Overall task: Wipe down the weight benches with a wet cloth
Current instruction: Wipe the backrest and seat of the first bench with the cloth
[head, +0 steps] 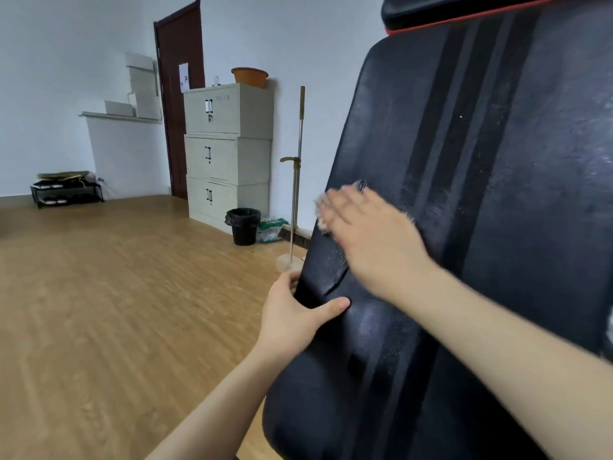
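Weight bench pad [481, 161], tilted up at frame right, was mid-wipe: right hand [374, 240] lay flat, fingers straight, pressing the cloth [321, 212] near its left edge, left hand [292, 313] clamped that edge, and dusty smears higher up suggested much remained.

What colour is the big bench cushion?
The bench cushion is black, with darker stripes running along it; the head view shows it.

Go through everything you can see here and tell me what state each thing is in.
bench pad: tilted up, streaked
right hand: flat, pressing the cloth
cloth: pressed to the bench pad
left hand: grips the bench pad's edge
door: shut
cabinet: doors shut
bin: open, bag-lined
mop: upright by the wall
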